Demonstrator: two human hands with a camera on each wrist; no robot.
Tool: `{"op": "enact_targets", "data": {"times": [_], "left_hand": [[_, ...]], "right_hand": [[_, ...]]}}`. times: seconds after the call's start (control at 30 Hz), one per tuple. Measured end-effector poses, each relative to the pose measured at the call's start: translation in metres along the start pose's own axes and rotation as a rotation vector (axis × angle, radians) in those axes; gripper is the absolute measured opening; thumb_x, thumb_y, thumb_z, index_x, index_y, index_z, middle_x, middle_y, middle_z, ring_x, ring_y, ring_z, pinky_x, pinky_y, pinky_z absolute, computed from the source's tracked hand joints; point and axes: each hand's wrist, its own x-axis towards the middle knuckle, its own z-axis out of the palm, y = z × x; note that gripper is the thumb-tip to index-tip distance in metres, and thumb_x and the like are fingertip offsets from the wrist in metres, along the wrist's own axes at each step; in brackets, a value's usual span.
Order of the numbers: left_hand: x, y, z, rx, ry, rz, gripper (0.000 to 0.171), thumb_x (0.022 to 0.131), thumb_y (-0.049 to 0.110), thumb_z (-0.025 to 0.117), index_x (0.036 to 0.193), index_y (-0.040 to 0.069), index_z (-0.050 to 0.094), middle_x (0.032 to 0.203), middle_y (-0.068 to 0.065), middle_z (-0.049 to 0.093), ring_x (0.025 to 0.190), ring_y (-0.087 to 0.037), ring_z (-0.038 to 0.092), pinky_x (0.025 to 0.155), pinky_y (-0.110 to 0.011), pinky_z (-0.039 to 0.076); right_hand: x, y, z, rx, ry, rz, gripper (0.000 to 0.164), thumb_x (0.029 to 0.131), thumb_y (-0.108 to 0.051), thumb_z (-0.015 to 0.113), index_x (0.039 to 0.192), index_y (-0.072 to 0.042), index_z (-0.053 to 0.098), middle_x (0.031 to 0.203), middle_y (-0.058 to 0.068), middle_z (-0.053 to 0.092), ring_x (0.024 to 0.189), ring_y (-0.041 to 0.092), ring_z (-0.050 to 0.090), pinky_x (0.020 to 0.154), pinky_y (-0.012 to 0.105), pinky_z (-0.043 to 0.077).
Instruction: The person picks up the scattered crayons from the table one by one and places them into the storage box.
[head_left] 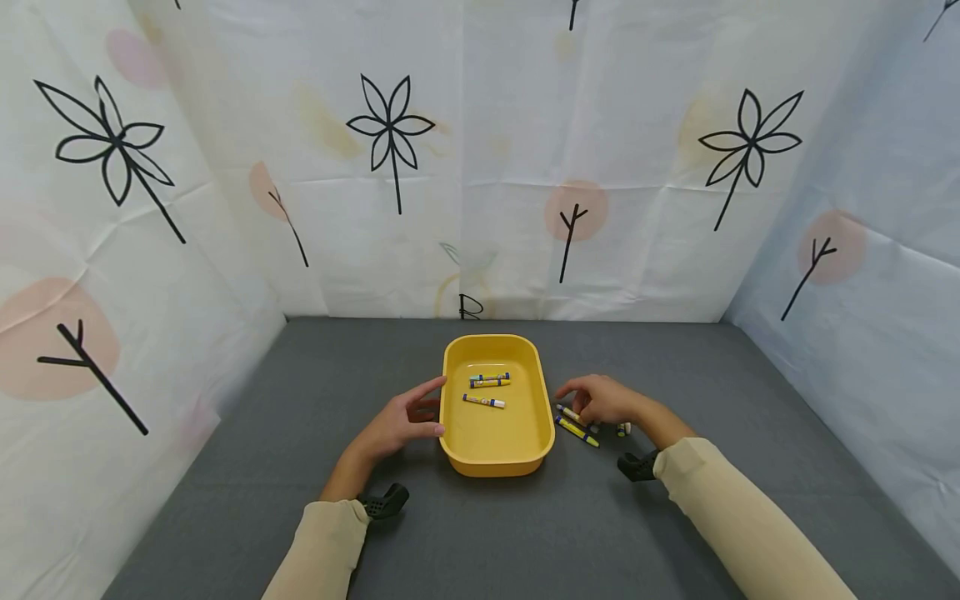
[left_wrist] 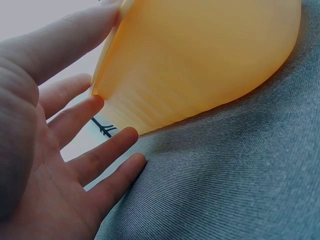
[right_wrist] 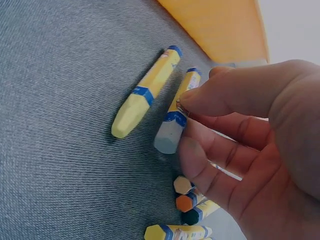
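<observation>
My left hand (head_left: 405,423) rests against the left side of a yellow plastic tray (head_left: 497,450), thumb and fingertips at its rim. In the left wrist view its fingers (left_wrist: 102,159) are spread and nearly straight. Beside the tray's right side, my right hand (head_left: 603,400) pinches a grey crayon (right_wrist: 172,130) between thumb and fingers, low over the cloth. A yellow-green crayon (right_wrist: 134,114) lies parallel, just next to it. Inside the tray are three crayons: two close together near the far end and a white-tipped one (head_left: 483,402) nearer the middle.
Several more crayons, among them an orange one (right_wrist: 185,202) and a yellow one (right_wrist: 159,232), lie beneath and beside the right hand. Grey cloth (head_left: 480,533) covers the table. Patterned white fabric (head_left: 495,158) hangs at the back and both sides.
</observation>
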Motion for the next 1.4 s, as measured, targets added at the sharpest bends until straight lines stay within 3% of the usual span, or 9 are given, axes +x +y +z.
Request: {"op": "enact_targets", "data": {"times": [0.33,0.57,0.87,1.1,1.4], "left_hand": [[-0.001,0.000,0.000,-0.008,0.002,0.005,0.079,0.089,0.015,0.073,0.154,0.012,0.029,0.152,-0.018,0.035,0.132,-0.039,0.042,0.103,-0.052,0.040],[-0.002,0.002,0.001,-0.001,0.013,-0.014,0.078,0.089,0.011,0.072,0.154,0.015,0.030,0.152,-0.015,0.036,0.132,-0.035,0.043,0.102,-0.051,0.041],[-0.001,-0.002,0.001,-0.006,0.009,-0.007,0.077,0.089,0.013,0.072,0.154,0.017,0.031,0.151,-0.014,0.038,0.133,-0.036,0.042,0.102,-0.051,0.041],[-0.002,-0.001,0.001,-0.001,0.013,-0.007,0.079,0.089,0.017,0.073,0.154,0.015,0.030,0.150,-0.015,0.038,0.131,-0.036,0.044,0.101,-0.049,0.043],[-0.001,-0.002,0.000,-0.004,0.010,-0.006,0.077,0.089,0.015,0.073,0.154,0.016,0.031,0.150,-0.016,0.038,0.132,-0.037,0.043,0.102,-0.050,0.042]], "right_hand": [[-0.002,0.003,-0.009,0.178,0.081,-0.023,0.048,0.085,0.014,0.058,0.132,0.006,0.053,0.091,0.014,0.059,0.067,0.026,0.055,0.059,0.041,0.052],[0.003,-0.005,-0.018,0.259,0.150,-0.044,0.048,0.086,0.012,0.057,0.134,0.007,0.050,0.096,0.017,0.059,0.076,0.033,0.058,0.068,0.049,0.055],[0.024,-0.032,-0.033,0.136,0.194,-0.069,0.044,0.089,0.009,0.058,0.131,0.001,0.055,0.100,0.013,0.059,0.078,0.032,0.058,0.070,0.051,0.053],[0.042,-0.057,-0.039,0.066,0.181,-0.071,0.041,0.090,0.006,0.057,0.130,-0.003,0.058,0.102,0.014,0.059,0.085,0.036,0.060,0.068,0.036,0.054],[0.070,-0.077,-0.027,0.010,0.168,-0.102,0.041,0.087,0.010,0.058,0.126,-0.003,0.062,0.100,0.012,0.060,0.077,0.027,0.059,0.071,0.044,0.056]]}}
